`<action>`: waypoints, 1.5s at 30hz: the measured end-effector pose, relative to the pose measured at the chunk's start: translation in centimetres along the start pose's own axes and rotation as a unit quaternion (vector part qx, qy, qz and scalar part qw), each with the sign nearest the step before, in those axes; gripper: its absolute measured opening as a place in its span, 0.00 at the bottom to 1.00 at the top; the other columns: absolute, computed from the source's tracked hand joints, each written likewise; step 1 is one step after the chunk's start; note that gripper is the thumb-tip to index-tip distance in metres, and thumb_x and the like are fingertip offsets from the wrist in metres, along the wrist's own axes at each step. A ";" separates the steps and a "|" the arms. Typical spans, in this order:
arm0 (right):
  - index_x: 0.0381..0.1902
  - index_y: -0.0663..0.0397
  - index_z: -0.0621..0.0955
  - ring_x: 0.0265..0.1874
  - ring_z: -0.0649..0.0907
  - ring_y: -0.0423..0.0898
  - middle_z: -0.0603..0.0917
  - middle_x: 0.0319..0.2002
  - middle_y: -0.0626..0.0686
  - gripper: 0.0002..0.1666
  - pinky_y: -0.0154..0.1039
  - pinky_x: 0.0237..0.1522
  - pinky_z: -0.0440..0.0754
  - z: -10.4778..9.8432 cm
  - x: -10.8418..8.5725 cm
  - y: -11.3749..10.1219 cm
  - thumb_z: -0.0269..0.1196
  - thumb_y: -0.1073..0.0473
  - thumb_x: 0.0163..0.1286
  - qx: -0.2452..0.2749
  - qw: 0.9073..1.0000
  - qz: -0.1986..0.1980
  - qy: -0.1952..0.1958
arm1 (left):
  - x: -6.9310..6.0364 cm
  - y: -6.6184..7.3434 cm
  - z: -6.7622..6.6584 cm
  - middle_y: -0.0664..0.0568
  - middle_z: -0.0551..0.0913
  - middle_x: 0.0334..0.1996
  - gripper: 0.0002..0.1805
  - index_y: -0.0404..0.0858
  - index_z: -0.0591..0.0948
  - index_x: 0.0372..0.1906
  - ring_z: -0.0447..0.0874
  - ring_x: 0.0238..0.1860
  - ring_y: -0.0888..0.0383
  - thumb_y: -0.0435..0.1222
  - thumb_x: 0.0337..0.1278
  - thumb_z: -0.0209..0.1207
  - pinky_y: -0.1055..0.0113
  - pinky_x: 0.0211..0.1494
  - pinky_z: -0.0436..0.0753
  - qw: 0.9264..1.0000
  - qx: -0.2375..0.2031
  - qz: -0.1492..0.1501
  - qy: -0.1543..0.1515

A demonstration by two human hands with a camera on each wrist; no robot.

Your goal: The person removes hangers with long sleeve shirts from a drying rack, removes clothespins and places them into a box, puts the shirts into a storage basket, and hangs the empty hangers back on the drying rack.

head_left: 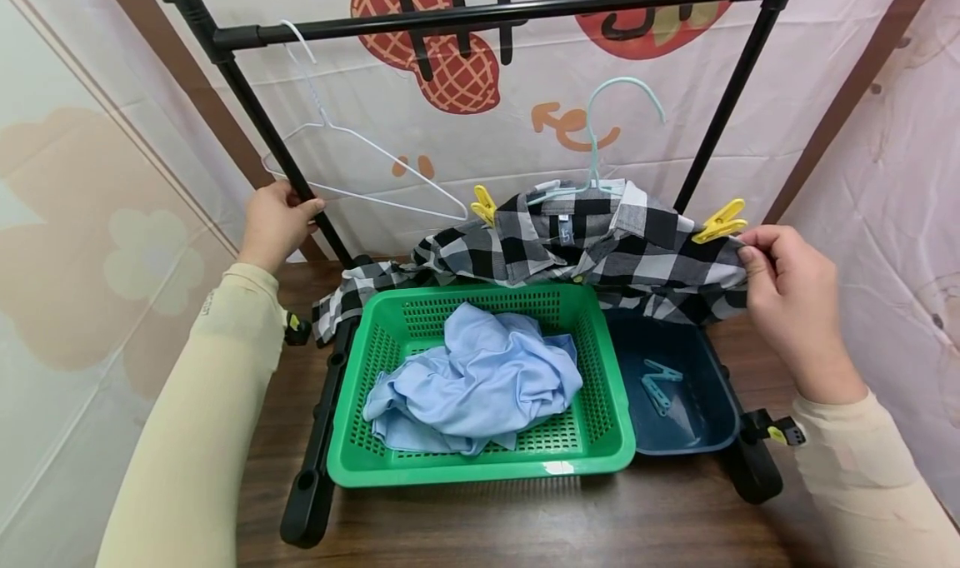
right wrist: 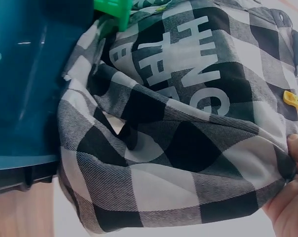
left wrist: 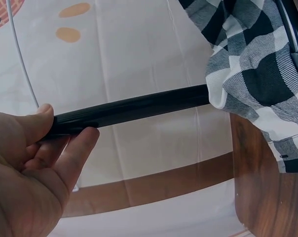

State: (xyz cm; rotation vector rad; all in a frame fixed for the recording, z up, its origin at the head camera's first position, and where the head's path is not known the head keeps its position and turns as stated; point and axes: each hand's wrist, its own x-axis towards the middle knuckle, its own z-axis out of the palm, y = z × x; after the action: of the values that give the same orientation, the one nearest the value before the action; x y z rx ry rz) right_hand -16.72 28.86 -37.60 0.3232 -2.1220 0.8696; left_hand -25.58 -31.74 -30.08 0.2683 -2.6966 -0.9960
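A black and white checked shirt (head_left: 645, 247) hangs on a pale green hanger (head_left: 594, 147), whose hook is off the rail. Yellow clips (head_left: 483, 206) sit at both shoulders. My right hand (head_left: 802, 301) pinches the shirt's sleeve near the right clip (head_left: 722, 221); in the right wrist view the fingers (right wrist: 292, 182) grip the checked cloth (right wrist: 188, 192). My left hand (head_left: 273, 226) grips the rack's left upright (head_left: 258, 118); in the left wrist view, thumb and fingers of the hand (left wrist: 40, 158) hold the black pole (left wrist: 139, 108).
An empty white hanger (head_left: 360, 139) hangs from the rail (head_left: 487, 14) at left. A green basket (head_left: 480, 470) holds light blue cloth (head_left: 480, 381). Beside it, a dark blue bin (head_left: 693, 418) holds teal clips (head_left: 658, 389). Black rack feet (head_left: 307, 501) flank them on the brown table (head_left: 525, 526).
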 end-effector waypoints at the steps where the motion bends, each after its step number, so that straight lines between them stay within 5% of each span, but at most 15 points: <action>1: 0.44 0.68 0.82 0.25 0.64 0.28 0.77 0.26 0.56 0.06 0.28 0.31 0.61 0.0 0.2 -0.1 0.63 0.69 0.73 0.001 1.000 -0.004 0.010 | 0.0 0.0 0.0 0.43 0.78 0.47 0.23 0.31 0.77 0.58 0.87 0.48 0.46 0.46 0.74 0.58 0.70 0.42 0.87 1.000 0.001 0.001 0.000; 13: 0.42 0.74 0.82 0.32 0.67 0.23 0.82 0.32 0.64 0.12 0.23 0.38 0.60 -0.3 3.0 -2.1 0.60 0.65 0.76 0.037 0.993 -0.044 0.105 | -0.1 -0.2 0.2 0.42 0.79 0.48 0.23 0.31 0.77 0.57 0.87 0.47 0.48 0.47 0.74 0.58 0.74 0.39 0.86 1.000 0.003 0.005 -0.003; 21: 0.40 0.76 0.82 0.33 0.70 0.22 0.74 0.36 0.24 0.13 0.22 0.39 0.61 -1.7 5.2 -4.4 0.60 0.65 0.75 0.051 0.990 -0.022 0.132 | 0.0 -0.4 0.2 0.42 0.79 0.49 0.22 0.31 0.78 0.57 0.88 0.45 0.50 0.46 0.74 0.58 0.75 0.38 0.85 1.000 0.011 0.004 -0.006; 29: 0.42 0.79 0.80 0.33 0.69 0.24 0.70 0.35 0.23 0.15 0.23 0.40 0.62 -3.1 7.1 -6.8 0.56 0.66 0.76 0.051 0.985 -0.010 0.162 | 0.0 -0.4 0.3 0.42 0.80 0.48 0.22 0.31 0.78 0.57 0.88 0.42 0.53 0.46 0.74 0.59 0.76 0.37 0.85 1.000 0.008 0.006 -0.006; 34: 0.44 0.66 0.83 0.38 0.73 0.27 0.70 0.40 0.24 0.14 0.24 0.41 0.65 -4.2 7.5 -7.6 0.54 0.62 0.80 0.062 0.987 -0.008 0.146 | -0.2 -0.2 0.4 0.41 0.79 0.49 0.23 0.30 0.77 0.58 0.87 0.49 0.45 0.46 0.74 0.58 0.77 0.37 0.85 1.000 0.008 0.001 -0.010; 39: 0.55 0.44 0.80 0.39 0.73 0.28 0.71 0.42 0.25 0.13 0.25 0.42 0.68 -5.4 7.6 -8.5 0.51 0.55 0.83 0.068 0.989 0.024 0.125 | -0.2 -0.4 0.3 0.41 0.80 0.48 0.22 0.31 0.77 0.56 0.88 0.43 0.51 0.47 0.74 0.58 0.77 0.37 0.85 1.000 -0.002 0.001 -0.006; 45: 0.57 0.45 0.80 0.41 0.76 0.31 0.76 0.44 0.29 0.15 0.25 0.47 0.71 -6.0 7.5 -9.1 0.50 0.52 0.82 0.069 0.985 0.045 0.150 | -0.3 -0.9 0.4 0.46 0.81 0.44 0.23 0.32 0.78 0.54 0.87 0.42 0.53 0.49 0.73 0.58 0.76 0.38 0.85 1.000 0.000 -0.004 -0.003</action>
State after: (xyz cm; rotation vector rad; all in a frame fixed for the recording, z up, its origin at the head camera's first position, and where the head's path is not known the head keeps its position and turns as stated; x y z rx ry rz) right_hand -13.60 26.75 -24.87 0.1559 -1.8143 1.0506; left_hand -25.33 -32.09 -30.97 0.2758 -2.7019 -1.0007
